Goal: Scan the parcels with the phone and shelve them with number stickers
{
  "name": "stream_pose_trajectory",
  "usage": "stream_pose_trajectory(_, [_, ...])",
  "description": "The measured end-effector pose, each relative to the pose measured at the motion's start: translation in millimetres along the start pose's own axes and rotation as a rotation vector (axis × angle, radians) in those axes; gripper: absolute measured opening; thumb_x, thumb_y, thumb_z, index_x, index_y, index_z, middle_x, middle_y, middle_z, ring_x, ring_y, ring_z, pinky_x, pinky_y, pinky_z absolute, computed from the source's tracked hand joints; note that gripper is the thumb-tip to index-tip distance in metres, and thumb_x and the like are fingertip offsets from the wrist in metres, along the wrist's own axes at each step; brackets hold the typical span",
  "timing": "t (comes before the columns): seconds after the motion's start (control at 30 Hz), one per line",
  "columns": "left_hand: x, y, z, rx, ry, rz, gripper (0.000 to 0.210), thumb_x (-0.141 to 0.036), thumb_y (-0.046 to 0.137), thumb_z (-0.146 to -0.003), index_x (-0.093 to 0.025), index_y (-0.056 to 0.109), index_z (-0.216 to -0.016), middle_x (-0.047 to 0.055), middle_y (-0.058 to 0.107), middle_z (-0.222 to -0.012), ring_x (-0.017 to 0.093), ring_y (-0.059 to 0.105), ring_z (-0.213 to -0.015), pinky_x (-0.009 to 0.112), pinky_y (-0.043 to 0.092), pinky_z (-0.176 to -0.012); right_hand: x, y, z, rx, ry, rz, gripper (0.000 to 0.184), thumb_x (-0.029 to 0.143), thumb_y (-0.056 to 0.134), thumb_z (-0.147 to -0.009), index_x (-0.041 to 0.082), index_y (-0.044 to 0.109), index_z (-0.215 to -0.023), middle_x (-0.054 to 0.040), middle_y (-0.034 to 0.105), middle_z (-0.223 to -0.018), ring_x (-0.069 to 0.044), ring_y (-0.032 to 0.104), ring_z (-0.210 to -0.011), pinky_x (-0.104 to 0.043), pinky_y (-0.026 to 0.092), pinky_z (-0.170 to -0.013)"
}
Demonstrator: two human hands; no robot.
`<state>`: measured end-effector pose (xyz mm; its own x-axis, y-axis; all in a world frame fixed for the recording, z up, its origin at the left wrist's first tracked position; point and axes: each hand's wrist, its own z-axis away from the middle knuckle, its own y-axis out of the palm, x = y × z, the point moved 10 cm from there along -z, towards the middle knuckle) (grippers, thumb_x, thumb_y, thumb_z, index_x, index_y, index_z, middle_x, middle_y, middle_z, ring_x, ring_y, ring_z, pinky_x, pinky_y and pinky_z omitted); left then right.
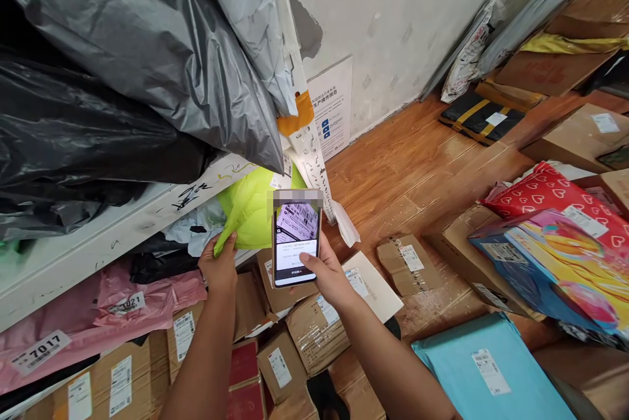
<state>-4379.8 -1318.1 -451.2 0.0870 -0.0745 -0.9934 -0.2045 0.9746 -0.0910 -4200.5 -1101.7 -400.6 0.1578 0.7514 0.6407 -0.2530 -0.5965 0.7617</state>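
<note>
My left hand (221,264) pinches the near corner of a lime-green mailer bag (250,207), which lies on a white metal shelf. My right hand (327,268) grips a smartphone (296,269) upright, its thumb over the lower part of the screen. On the screen a barcode label shows in the upper part, with a white panel of text below it. Behind the phone's top edge, a white label (281,177) is partly visible on the green bag. The phone hides the bag's right part.
Large grey and black plastic bags (162,59) bulge over the shelf edge (122,223) above my left hand. Below lie pink bags (142,299) and cardboard boxes (317,335). On the wooden floor (388,171) to the right are a turquoise parcel (472,374), a colourful box (555,276) and a red heart-patterned parcel (545,190).
</note>
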Motion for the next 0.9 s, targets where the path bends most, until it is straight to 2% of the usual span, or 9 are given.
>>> stream_pose_trajectory(0.2, [-2.0,0.5,3.0,0.013,0.003,0.017,0.037,-0.028,0.085,-0.056,-0.015,0.069,-0.086,0.0,0.065,-0.081,0.009,0.057,-0.065,0.02,0.048,-0.055,-1.5,-3.1,8.2,-0.005,0.008,-0.004,0.059,0.018,0.068,-0.083,0.034,0.043,-0.134,-0.0016,0.064,-0.117,-0.021,0.068,-0.078,-0.026,0.06,-0.044])
stream_pose_trajectory(0.37, [-0.9,-0.6,4.6,0.004,-0.007,0.021,0.038,-0.029,0.086,-0.056,-0.015,0.069,-0.087,0.0,0.066,-0.08,0.009,0.058,-0.066,0.019,0.048,-0.057,-0.9,7.6,15.4,0.13,0.031,-0.034,0.082,0.012,0.067,-0.08,0.035,0.023,-0.146,-0.0031,0.065,-0.118,-0.023,0.069,-0.087,-0.028,0.061,-0.052])
stream_pose_trajectory(0.6, [-0.3,-0.2,10.8,-0.003,-0.013,0.025,0.041,-0.03,0.087,-0.057,-0.015,0.071,-0.092,0.002,0.068,-0.087,0.01,0.062,-0.073,0.02,0.051,-0.061,-4.4,11.0,24.6,0.242,0.027,-0.087,0.079,0.015,0.065,-0.087,0.036,0.016,-0.146,-0.0042,0.064,-0.12,-0.022,0.068,-0.092,-0.029,0.06,-0.059])
stream_pose_trajectory(0.73, [2.7,-1.1,13.8,-0.028,0.014,0.005,0.04,-0.032,0.086,-0.059,-0.016,0.072,-0.093,0.003,0.069,-0.089,0.011,0.062,-0.074,0.02,0.052,-0.062,-25.7,-3.8,37.2,0.226,0.078,-0.098,0.073,0.016,0.066,-0.088,0.035,0.023,-0.144,-0.0053,0.061,-0.125,-0.021,0.068,-0.09,-0.029,0.06,-0.062])
stream_pose_trajectory(0.9, [9.4,1.1,13.4,-0.04,0.025,0.006,0.041,-0.031,0.087,-0.058,-0.016,0.071,-0.092,0.001,0.069,-0.088,0.01,0.062,-0.073,0.02,0.053,-0.064,-63.5,-44.0,61.5,0.087,0.139,-0.124,0.081,0.017,0.067,-0.084,0.035,0.02,-0.147,-0.0059,0.062,-0.122,-0.023,0.068,-0.091,-0.027,0.058,-0.057])
